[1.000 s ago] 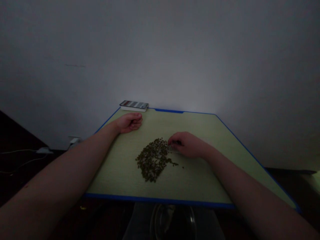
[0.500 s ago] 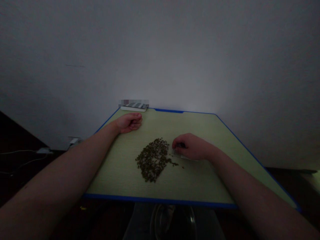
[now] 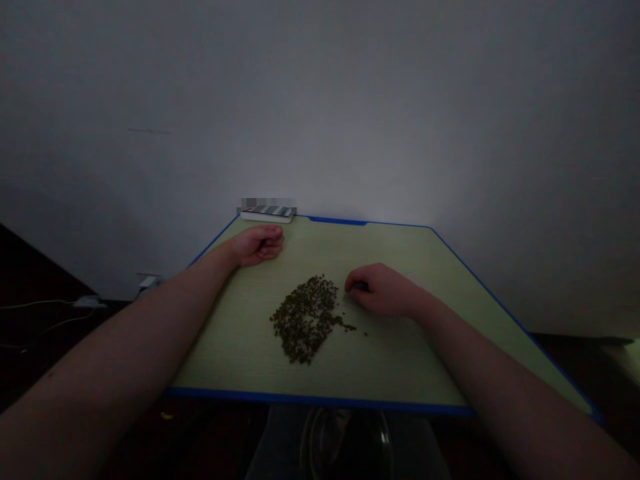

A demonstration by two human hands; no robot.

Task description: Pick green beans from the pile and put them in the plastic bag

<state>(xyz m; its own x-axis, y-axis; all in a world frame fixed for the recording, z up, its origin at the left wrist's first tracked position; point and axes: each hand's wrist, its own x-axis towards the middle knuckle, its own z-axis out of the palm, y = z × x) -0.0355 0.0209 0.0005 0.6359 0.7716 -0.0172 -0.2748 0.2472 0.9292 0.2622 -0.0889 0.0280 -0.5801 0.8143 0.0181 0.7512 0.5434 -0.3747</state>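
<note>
A heap of small dark green beans (image 3: 306, 319) lies in the middle of a pale green table (image 3: 400, 353) with a blue rim. My right hand (image 3: 380, 290) rests on the tabletop just right of the heap, fingers curled in a loose pinch; what they hold is hidden. My left hand (image 3: 260, 243) lies near the far left corner, curled into a loose fist on the table, apart from the beans.
A phone on a white block (image 3: 269, 213) sits at the table's far left edge against the wall. White cables and a plug (image 3: 145, 283) lie on the dark floor to the left. A glass bowl (image 3: 345, 440) shows below the near edge.
My right hand drew back from the heap's right edge a little to the right and stays curled. My left hand has not moved.
</note>
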